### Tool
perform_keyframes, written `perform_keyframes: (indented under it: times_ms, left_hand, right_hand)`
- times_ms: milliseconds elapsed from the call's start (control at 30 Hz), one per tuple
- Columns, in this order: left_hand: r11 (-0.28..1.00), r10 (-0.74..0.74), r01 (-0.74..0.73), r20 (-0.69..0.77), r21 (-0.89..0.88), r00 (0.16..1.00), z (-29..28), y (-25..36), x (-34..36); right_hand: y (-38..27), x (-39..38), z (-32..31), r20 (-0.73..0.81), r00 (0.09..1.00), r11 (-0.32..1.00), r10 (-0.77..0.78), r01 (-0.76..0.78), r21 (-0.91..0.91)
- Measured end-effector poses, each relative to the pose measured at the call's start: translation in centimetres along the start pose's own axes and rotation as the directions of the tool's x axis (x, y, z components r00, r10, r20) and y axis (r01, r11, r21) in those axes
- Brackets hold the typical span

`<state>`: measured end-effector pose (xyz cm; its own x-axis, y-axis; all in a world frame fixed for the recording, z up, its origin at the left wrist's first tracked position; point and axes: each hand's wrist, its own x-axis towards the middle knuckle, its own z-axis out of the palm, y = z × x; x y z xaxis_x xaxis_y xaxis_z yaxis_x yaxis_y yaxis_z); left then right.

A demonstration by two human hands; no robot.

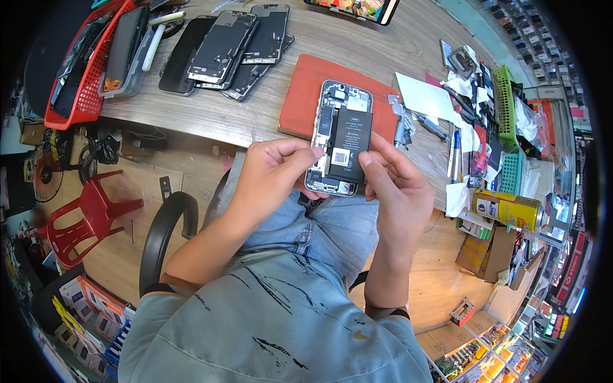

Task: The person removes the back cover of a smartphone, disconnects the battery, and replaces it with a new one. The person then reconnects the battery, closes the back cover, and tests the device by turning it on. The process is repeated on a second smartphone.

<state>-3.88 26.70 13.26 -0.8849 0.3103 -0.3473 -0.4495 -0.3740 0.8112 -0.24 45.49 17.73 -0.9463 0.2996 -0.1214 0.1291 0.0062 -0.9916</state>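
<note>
An opened smartphone with its inner parts bare is held up in front of me, over the near edge of the red pad. A black phone battery with a white code label lies in or over its right side, slightly tilted. My left hand is closed on the phone's lower left edge, thumb on the frame. My right hand has its thumb on the battery's right edge and its fingers behind, closed on the battery; whether it also grips the phone's frame I cannot tell.
Several phone screens lie stacked at the back left, beside a red basket and a clear tub. To the right are white paper, a screwdriver, pens, a green basket and a yellow spray can.
</note>
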Motion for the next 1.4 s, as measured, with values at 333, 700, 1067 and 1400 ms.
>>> perform_keyframes:
  times_ms: [333,700,1067,1400]
  left_hand:
    - [1.0,-0.014,0.014,-0.013,-0.008,1.0,0.46,0.68,0.24]
    - [1.0,-0.003,0.003,0.0,-0.003,1.0,0.48,0.55,0.42]
    - [1.0,0.003,-0.003,-0.02,0.011,1.0,0.76,0.7,0.38]
    - [1.0,0.01,-0.01,-0.037,0.008,0.999,0.85,0.46,0.38]
  right_hand:
    - [-0.38,-0.41,0.41,-0.016,1.0,0.999,-0.021,0.02,-0.033]
    - [-0.5,-0.46,0.47,-0.009,1.0,0.999,-0.023,0.023,-0.049]
    - [-0.48,-0.47,0.62,-0.024,1.0,0.999,-0.013,0.012,-0.049]
    - [-0.11,-0.57,0.86,-0.043,0.996,0.989,-0.078,0.072,-0.13]
